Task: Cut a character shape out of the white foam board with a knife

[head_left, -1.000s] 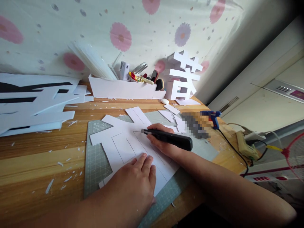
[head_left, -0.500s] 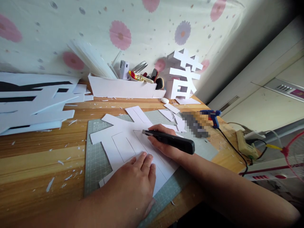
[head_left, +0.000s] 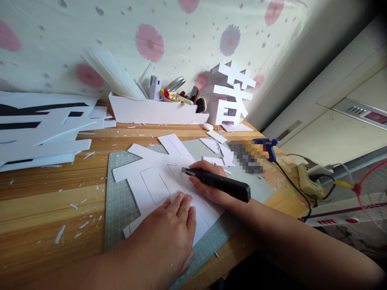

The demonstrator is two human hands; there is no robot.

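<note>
Head view. Compared against the two earlier pictures: black utility knife [head_left: 217, 183] found shifted a little lower and toward the right of the frame, blade end now at about the centre, slightly nearer the viewer along the pencilled line on the white foam sheet [head_left: 165, 183]. Judged as a cut drawn steadily along that line, roughly toward the bottom of the frame; no piece yet seen detached. Left hand [head_left: 169, 235] noted as barely moved, flat on the sheet at lower centre. Whole scene seen slightly lower left in the frame, put down to head movement.

Right hand [head_left: 210, 183] recorded just right of centre, fingers curled closed around the knife handle, thumb side hidden behind the tool. Handle seen running from centre toward the right, butt end projecting past the wrist. Blade tip too small to confirm in the material, though resting at the sheet surface.

Left hand observed palm down, fingers together and extended, fingertips [head_left: 180, 198] pressing the sheet just below and left of the blade end, near but apart from it. Nothing held.

Sheet found lying on the green cutting mat [head_left: 119, 209] at centre, mat on the wooden table [head_left: 45, 201]. Offcuts noted right of the knife. Blue glue gun [head_left: 266, 144] logged at right, well apart. White tool tray [head_left: 151, 112] and standing white foam character [head_left: 231, 94] noted at upper centre against the flowered wall.
</note>
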